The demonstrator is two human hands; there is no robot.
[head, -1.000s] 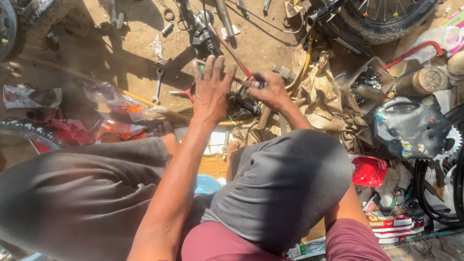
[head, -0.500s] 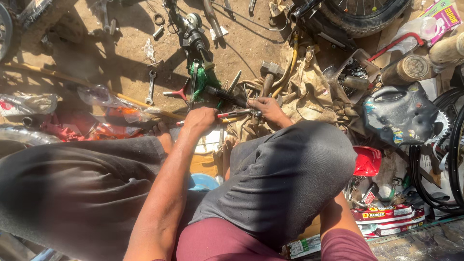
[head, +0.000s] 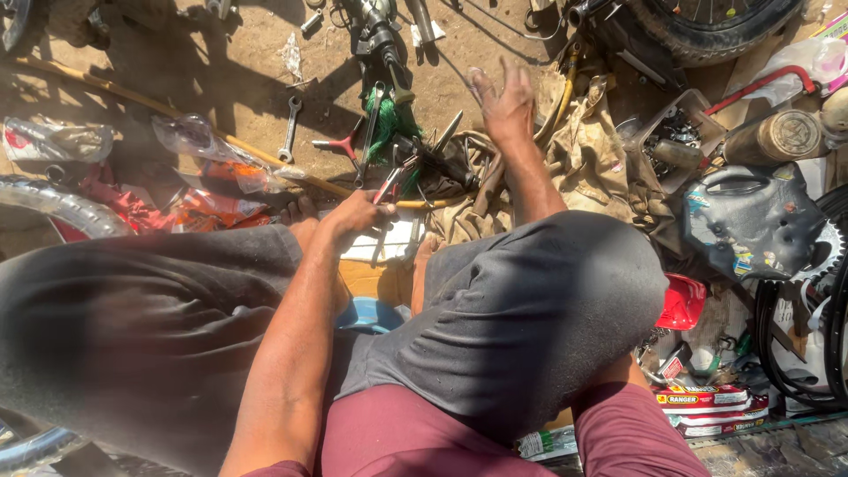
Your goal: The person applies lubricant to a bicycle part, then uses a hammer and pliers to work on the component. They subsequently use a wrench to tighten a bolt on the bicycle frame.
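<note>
The person squats on the dirt over a heap of tools, and the left hand [head: 358, 215] is closed around the red handles of what look like pliers [head: 389, 184], down low between the knees, just above a white slab that the foot rests against. The right hand [head: 502, 99] is lifted clear of everything, fingers spread and a bit blurred, holding nothing, hovering over the tan cloth [head: 592, 150]. What worries me is the clutter right under both hands: a bundle of thin metal rods and pointed tools [head: 437, 155] lies touching the pliers, so an open palm coming down there could land on a sharp end. The pliers' jaws are buried in that tangle, and a tug might drag the green tuft [head: 389, 124] or a rod along. The spanner [head: 290, 131] lies apart on the ground, near the bare toes.
</note>
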